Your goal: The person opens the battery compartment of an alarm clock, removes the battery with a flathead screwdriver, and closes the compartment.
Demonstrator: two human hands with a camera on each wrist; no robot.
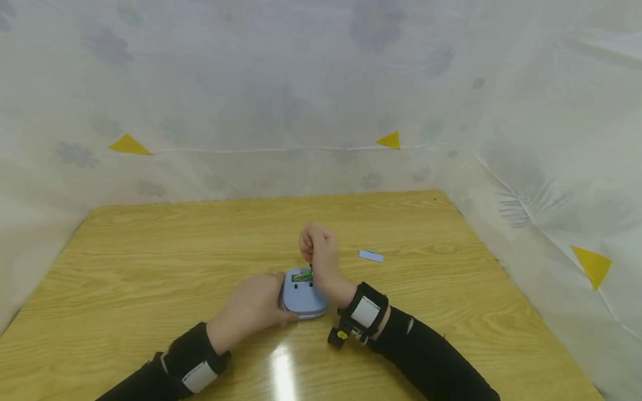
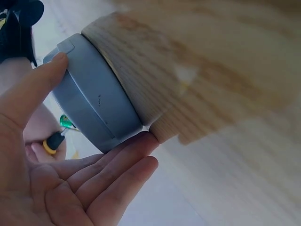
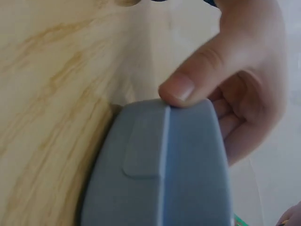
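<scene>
A light-blue rounded-square device rests on the table, with an open slot in its top where a green battery shows. My left hand grips the device from the left. In the left wrist view its thumb lies across the casing, and the other fingers are underneath along the far side. My right hand is above the slot, fingers curled round a small screwdriver with a black and yellow handle. The screwdriver's shaft points at the green battery. Only a bit of the right hand appears in the right wrist view.
A small light-blue cover lies on the wooden table to the right of the device. Pale flowered sheeting with yellow triangles hangs behind and along the sides of the table.
</scene>
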